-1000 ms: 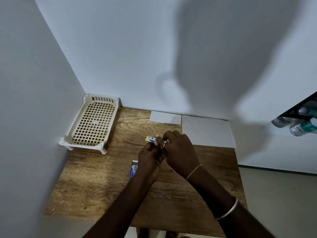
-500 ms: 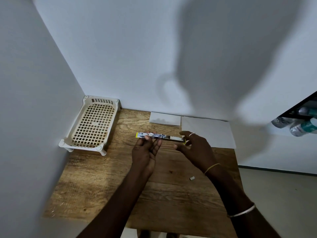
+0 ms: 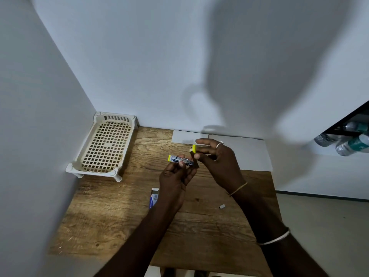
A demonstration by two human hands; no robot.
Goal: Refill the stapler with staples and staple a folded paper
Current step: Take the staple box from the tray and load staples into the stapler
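Note:
A small stapler [image 3: 180, 159] with a yellow tip and a metal body is held above the wooden table [image 3: 119, 212]; my left hand [image 3: 176, 180] grips its body from below. Its other arm is swung up, ending in a yellow end [image 3: 193, 148] pinched by my right hand [image 3: 217, 162]. A blue and white staple box [image 3: 154, 198] lies open on the table, partly hidden by my left wrist. One small strip of staples [image 3: 222, 206] lies near my right forearm. A small folded paper [image 3: 188, 136] and a larger white sheet [image 3: 251, 154] lie at the back.
A cream plastic mesh tray [image 3: 105, 146] stands at the back left, against the white walls. Plastic bottles [image 3: 347, 140] lie on a dark shelf at the right. The table's right edge drops to a pale floor [image 3: 323, 226].
The stapler, stretched out flat half a second ago, is now folded at an angle, with my right hand raising its yellow end. My left hand moved slightly right. The staple box shows again.

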